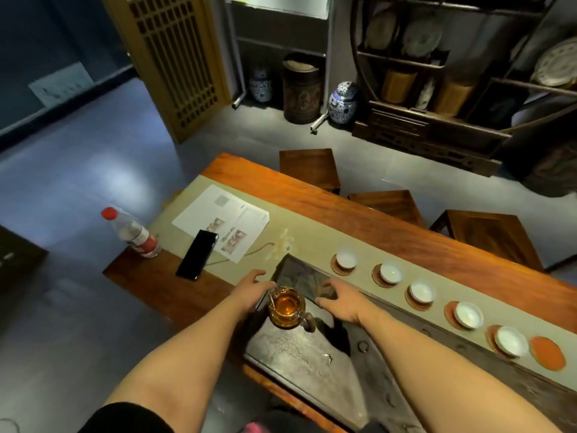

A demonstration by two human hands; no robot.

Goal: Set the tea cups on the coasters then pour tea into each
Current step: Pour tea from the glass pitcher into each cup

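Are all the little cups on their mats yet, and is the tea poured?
Five white cups already sit on coasters; one orange coaster at the near end is bare, and no sixth cup shows. The glass pitcher of tea stands on the dark tray between the open left hand and right hand. The cups look empty, so pouring remains.

This is a tea room or tea shop. A long wooden counter [359, 207] carries a cloth runner [299, 235], a dark stone tea tray [299, 354] and a row of white tea cups [390, 272] on coasters [548, 353]. Wooden stools [307, 167] line its far edge. Behind stand blue-and-white porcelain jars [342, 103], a carved display shelf [437, 89] of plates and a lattice screen [175, 57].
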